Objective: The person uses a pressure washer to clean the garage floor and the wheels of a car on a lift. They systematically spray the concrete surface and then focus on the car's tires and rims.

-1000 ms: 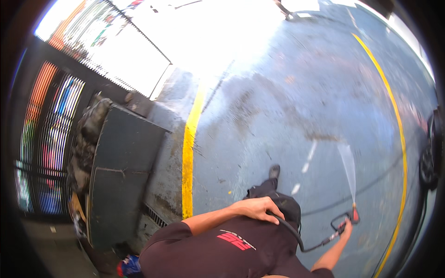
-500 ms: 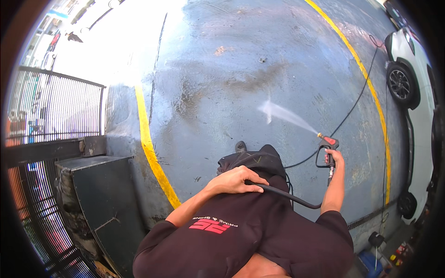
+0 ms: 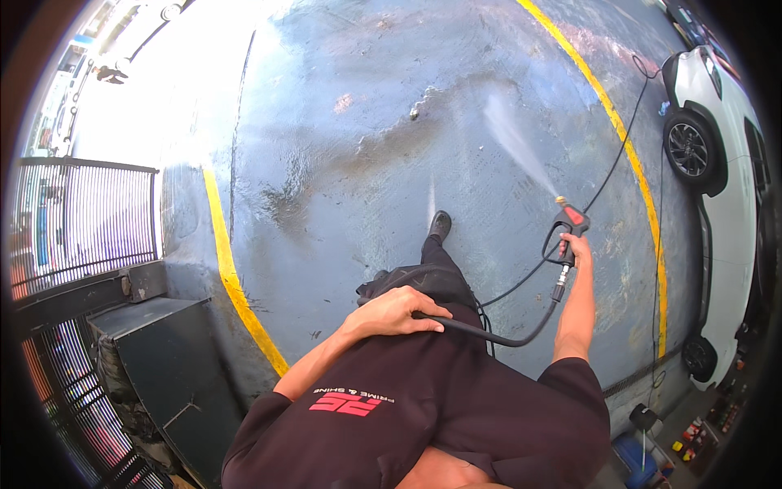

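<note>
My right hand is wrapped round the grip of a black and red pressure washer gun, out to my right. From its brass nozzle a white fan of water sprays forward and a little left onto the floor. A black hose bends from the gun's lower end back across my front. At my waist my left hand closes round that hose. One dark shoe shows ahead of me on the wet blue-grey floor.
Yellow lines run along both sides of the bay. A white car stands at the right. On the left are a dark metal cabinet and a barred gate. More hose trails over the floor; a blue bucket sits lower right.
The gun has tipped more upright, and its spray now lands farther forward. One shoe has stepped out ahead. The hose between my hands hangs in a wider bend.
</note>
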`<action>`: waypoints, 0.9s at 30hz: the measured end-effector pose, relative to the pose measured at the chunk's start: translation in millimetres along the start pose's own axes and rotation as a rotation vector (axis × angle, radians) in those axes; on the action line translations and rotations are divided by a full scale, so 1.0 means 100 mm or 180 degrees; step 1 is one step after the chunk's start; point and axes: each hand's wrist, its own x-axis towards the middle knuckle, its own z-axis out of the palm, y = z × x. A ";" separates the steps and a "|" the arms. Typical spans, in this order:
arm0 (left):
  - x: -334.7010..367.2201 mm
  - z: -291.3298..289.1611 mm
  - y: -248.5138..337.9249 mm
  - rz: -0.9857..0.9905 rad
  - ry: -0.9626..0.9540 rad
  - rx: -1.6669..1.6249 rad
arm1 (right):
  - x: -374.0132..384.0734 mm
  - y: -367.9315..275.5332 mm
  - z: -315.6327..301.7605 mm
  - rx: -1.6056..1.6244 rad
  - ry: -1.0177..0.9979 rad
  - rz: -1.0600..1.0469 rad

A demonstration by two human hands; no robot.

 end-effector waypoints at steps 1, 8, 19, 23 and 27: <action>0.16 -0.01 0.04 0.0066 0.0062 -0.0118 | 0.10 -0.24 0.06 -0.0368 -0.0390 0.0220; 1.13 -0.34 0.40 -0.0366 0.0051 0.0064 | 0.98 -1.11 0.15 0.0175 -0.0398 0.0059; 1.90 -0.84 0.37 -0.0014 0.0071 -0.0165 | 1.42 -1.73 0.51 -0.0696 -0.0902 0.0094; 2.25 -1.16 0.32 0.0083 -0.0146 -0.0246 | 1.51 -1.94 0.58 -0.0483 -0.0952 0.0169; 2.69 -1.55 0.19 0.0318 -0.0342 -0.0198 | 1.62 -2.21 0.37 -0.0741 -0.0965 0.0319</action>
